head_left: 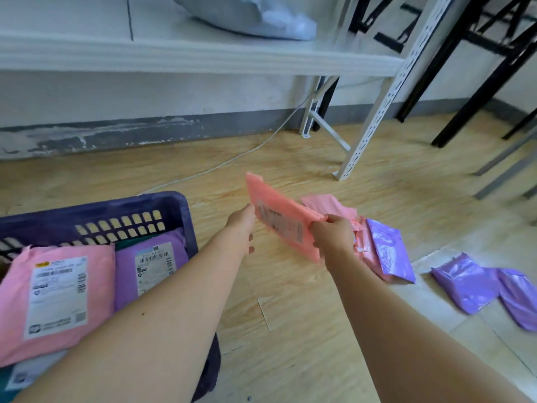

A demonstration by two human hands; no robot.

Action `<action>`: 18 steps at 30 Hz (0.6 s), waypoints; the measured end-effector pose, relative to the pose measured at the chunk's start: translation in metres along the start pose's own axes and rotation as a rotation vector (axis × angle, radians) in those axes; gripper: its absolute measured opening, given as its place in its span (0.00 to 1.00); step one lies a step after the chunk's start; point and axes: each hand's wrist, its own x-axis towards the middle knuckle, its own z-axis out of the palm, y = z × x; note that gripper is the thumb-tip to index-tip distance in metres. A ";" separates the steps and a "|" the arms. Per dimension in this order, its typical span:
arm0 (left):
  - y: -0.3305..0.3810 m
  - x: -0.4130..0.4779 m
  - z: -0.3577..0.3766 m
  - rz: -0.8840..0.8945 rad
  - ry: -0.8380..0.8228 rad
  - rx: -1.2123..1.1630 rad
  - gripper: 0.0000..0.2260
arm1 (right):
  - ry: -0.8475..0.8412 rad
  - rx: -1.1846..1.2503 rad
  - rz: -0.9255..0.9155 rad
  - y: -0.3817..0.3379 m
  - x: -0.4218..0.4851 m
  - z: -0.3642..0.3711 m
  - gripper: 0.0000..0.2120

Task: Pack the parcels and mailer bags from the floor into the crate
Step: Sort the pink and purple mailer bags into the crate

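Running under everything is a pale wood-look floor (290,301), meeting a scuffed grey skirting (116,132) below a white wall; a white metal shelf (174,58) spans overhead. Both hands pinch a salmon-pink mailer bag (279,219) held tilted above the floor: left hand (242,221) at its left edge, right hand (334,232) closed on its right edge. Its label is blurred, unreadable. A dark blue crate (174,210) at left holds a pink parcel (17,286) and a purple parcel (180,248), their barcoded labels illegible. Purple mailers (470,289) lie on the floor at right.
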 end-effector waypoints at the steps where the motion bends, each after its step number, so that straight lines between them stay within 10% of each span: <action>1: 0.006 -0.011 -0.008 0.018 0.000 -0.009 0.19 | -0.002 0.070 0.028 -0.011 -0.008 -0.007 0.17; 11: 0.016 -0.080 -0.111 0.060 0.014 -0.009 0.20 | -0.326 0.758 0.222 -0.073 -0.105 -0.016 0.07; 18: 0.025 -0.107 -0.170 0.159 0.038 -0.066 0.02 | -0.642 0.805 0.215 -0.105 -0.161 0.043 0.08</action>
